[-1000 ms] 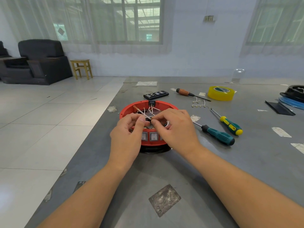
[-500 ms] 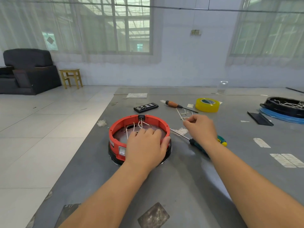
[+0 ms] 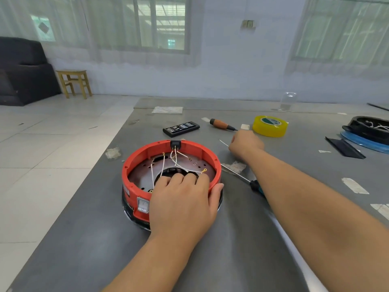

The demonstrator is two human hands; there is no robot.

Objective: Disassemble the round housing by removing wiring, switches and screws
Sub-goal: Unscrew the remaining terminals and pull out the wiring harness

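Note:
The round red housing (image 3: pixel 147 152) sits on the grey table with its open side up. White wires (image 3: pixel 179 163) with yellow ring ends run from a black connector (image 3: pixel 175 144) on its far rim. A white rocker switch (image 3: pixel 143 204) shows on the near wall. My left hand (image 3: pixel 185 199) grips the near rim, fingers curled inside and thumb outside. My right hand (image 3: pixel 245 144) is beyond the housing to the right, close to the table, pinching a loose white wire (image 3: pixel 223 142).
A black bit case (image 3: pixel 181 128), an orange-handled screwdriver (image 3: pixel 221 124) and a yellow tape roll (image 3: pixel 270 126) lie at the back. A teal-handled screwdriver (image 3: pixel 255 186) lies under my right forearm. Another black housing (image 3: pixel 370 129) and a black strip (image 3: pixel 344 147) are far right.
Both hands were working the wiring inside the housing. My right hand has since moved out to the far right with a white wire, and my left hand has settled on the near rim.

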